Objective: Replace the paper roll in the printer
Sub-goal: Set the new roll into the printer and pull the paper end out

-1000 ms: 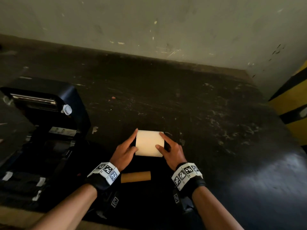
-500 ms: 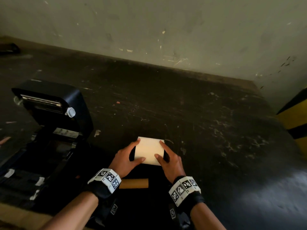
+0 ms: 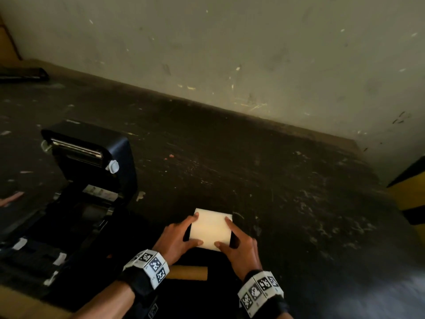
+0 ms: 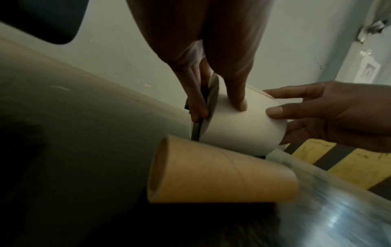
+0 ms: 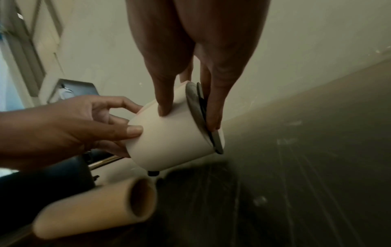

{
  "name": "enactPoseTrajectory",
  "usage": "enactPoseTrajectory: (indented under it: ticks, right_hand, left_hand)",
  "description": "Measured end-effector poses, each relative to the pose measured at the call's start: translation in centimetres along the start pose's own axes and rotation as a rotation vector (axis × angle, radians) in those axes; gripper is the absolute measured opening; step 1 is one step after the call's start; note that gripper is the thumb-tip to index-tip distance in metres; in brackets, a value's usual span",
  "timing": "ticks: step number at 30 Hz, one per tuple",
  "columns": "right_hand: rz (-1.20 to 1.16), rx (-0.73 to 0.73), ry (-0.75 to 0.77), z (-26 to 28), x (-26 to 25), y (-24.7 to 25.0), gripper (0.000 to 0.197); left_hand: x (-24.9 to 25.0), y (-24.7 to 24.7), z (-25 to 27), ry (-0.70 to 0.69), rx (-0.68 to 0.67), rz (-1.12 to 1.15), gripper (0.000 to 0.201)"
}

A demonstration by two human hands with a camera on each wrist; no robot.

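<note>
1. Both hands hold the white paper roll [image 3: 210,229] just above the dark tabletop [image 3: 287,192].
2. Left hand [image 3: 176,241] and right hand [image 3: 239,249] each have a curled grip on one end.
3. Brown cardboard core [image 3: 188,272] lies nearest the person; the open printer [image 3: 87,180] sits left.

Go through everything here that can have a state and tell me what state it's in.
Printer: lid raised, paper bay open and empty.
New paper roll: full, gripped at both ends, not yet loaded.
Black end holders: one on each roll end.
Cardboard core: bare, lying on its side.
Left hand: grips the roll's left end.
Right hand: grips the roll's right end.
</note>
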State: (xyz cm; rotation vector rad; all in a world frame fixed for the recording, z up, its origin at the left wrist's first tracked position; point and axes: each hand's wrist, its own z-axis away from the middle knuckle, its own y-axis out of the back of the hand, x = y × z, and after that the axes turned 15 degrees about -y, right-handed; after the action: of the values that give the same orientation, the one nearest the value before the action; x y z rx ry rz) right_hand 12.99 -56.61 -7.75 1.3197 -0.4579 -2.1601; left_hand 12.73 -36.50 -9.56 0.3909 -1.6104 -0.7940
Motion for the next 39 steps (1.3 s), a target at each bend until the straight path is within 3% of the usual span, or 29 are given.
enactPoseTrajectory:
  ticks: [4, 9, 16, 22, 32, 39]
  right_hand:
    - [-0.038, 0.073, 0.058, 2.2, -1.5, -0.2, 0.069]
    - [-0.081, 0.177, 0.197, 6.4, -5.6, -2.3, 0.073]
    - [-0.206, 0.143, 0.268, 11.5, -13.7, -12.6, 0.077]
    - [-0.295, 0.139, 0.259, 10.1, -19.1, -21.9, 0.073]
    - [-0.132, 0.255, 0.176, 6.5, -21.2, -26.1, 0.071]
    - [-0.072, 0.29, 0.134, 6.1, -21.8, -26.8, 0.068]
  left_hand:
    - [0.6, 2.1, 1.4, -0.059, 0.062, 0.038, 0.069]
    - [1.1, 8.1, 5.0, -0.196, 0.159, -0.062, 0.074]
    - [-3.8, 19.4, 13.7, -0.289, 0.238, -0.157, 0.077]
    - [-11.3, 26.5, 16.4, -0.291, 0.175, -0.096, 0.086]
    - [-18.3, 27.9, 13.2, -0.184, 0.04, 0.007, 0.07]
    - [-19.8, 28.2, 11.8, -0.214, 0.007, 0.033, 0.069]
